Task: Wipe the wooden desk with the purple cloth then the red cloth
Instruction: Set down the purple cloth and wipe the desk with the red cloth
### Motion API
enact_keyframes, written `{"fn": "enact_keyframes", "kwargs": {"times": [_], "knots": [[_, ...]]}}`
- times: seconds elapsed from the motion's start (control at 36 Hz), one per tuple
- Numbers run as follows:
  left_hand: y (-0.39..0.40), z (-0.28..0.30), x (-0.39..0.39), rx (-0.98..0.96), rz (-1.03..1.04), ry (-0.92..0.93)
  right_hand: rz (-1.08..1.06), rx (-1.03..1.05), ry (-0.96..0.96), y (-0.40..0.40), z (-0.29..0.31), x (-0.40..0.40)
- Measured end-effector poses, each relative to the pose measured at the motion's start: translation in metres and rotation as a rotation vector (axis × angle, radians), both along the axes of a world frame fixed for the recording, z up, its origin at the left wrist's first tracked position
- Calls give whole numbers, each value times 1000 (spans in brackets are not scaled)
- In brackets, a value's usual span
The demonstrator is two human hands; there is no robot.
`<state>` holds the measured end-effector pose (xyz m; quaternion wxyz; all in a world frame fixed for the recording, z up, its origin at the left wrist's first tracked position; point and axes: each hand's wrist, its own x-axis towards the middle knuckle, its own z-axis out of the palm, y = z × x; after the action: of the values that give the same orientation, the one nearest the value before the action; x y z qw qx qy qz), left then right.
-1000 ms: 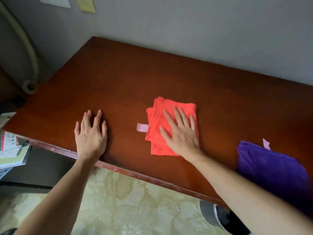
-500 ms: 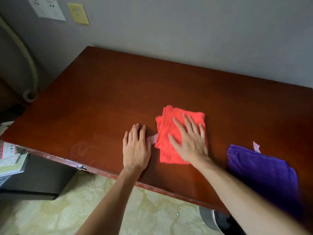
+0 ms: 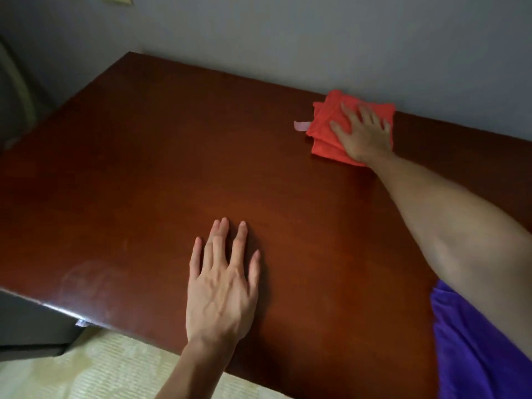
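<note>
Pressing flat on the folded red cloth [image 3: 325, 131] at the far right of the wooden desk [image 3: 144, 168], close against the grey wall [image 3: 316, 38]: right hand [image 3: 361, 135], fingers straight and spread across the cloth, nothing pinched or gathered. Resting palm-down on bare wood near the front edge, left of centre: left hand [image 3: 221, 286], fingers straight and slightly fanned, holding nothing, well apart from the red cloth. Noted a pale tag [image 3: 302, 125] poking out of the cloth's left side, lying on the desk. Lay at the near right corner, partly hidden under the right forearm: purple cloth [image 3: 472, 355], bunched, touched by neither hand as far as visible. Judged as the second step in hand, wiping with the red cloth, purple cloth set aside and apparently finished with; stroke at the far limit of reach against the wall. Judged progress as late but not complete, since most of the left half of the desk sat well away from the cloth. Next move likely to call for drawing the cloth back toward the near edge or sweeping left, with flat downward pressure so the folds do not open. Possible snag: tag or loose layers dragging and rolling under the palm. Seen below the near edge: pale patterned floor [image 3: 86, 370].
</note>
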<state>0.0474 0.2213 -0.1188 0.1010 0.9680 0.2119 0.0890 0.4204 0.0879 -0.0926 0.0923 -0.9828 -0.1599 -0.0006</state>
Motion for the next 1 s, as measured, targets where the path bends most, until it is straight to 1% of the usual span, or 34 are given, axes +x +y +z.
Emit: {"fn": "enact_keyframes", "kwargs": {"times": [0.14, 0.25, 0.33, 0.42, 0.5, 0.58, 0.69, 0.75, 0.81, 0.86, 0.92, 1.0], "knots": [[2, -2, -2, 8, 6, -1, 5, -35, 45, -3, -3, -21], [4, 0, -3, -3, 17, -11, -5, -29, 17, -15, -8, -75], [6, -4, -3, -19, 21, -11, -11, -4, -42, -32, -17, -147], [5, -3, -3, -61, 22, -23, -34, 39, -82, -57, -21, -242], [1, 0, -5, -88, -7, -36, -25, 10, -111, -85, -21, -332], [-3, 2, -7, -98, -12, -40, -4, 8, -100, -104, -21, -380], [-4, 6, -8, -80, 3, -55, -21, 18, -62, -100, -17, -369], [-11, 10, -3, -108, 30, -74, 28, 3, -52, -101, -15, -345], [-32, 15, 3, -128, 14, -105, 57, -12, -49, -110, -14, -311], [-61, 17, 15, -128, -73, -141, -8, 0, -58, -117, -9, -267], [-92, 16, 35, -152, -144, -153, -125, 22, -57, -118, -5, -217], [-133, 10, 68, -170, -150, -134, -251, 43, -14, -126, -3, -145]]}}
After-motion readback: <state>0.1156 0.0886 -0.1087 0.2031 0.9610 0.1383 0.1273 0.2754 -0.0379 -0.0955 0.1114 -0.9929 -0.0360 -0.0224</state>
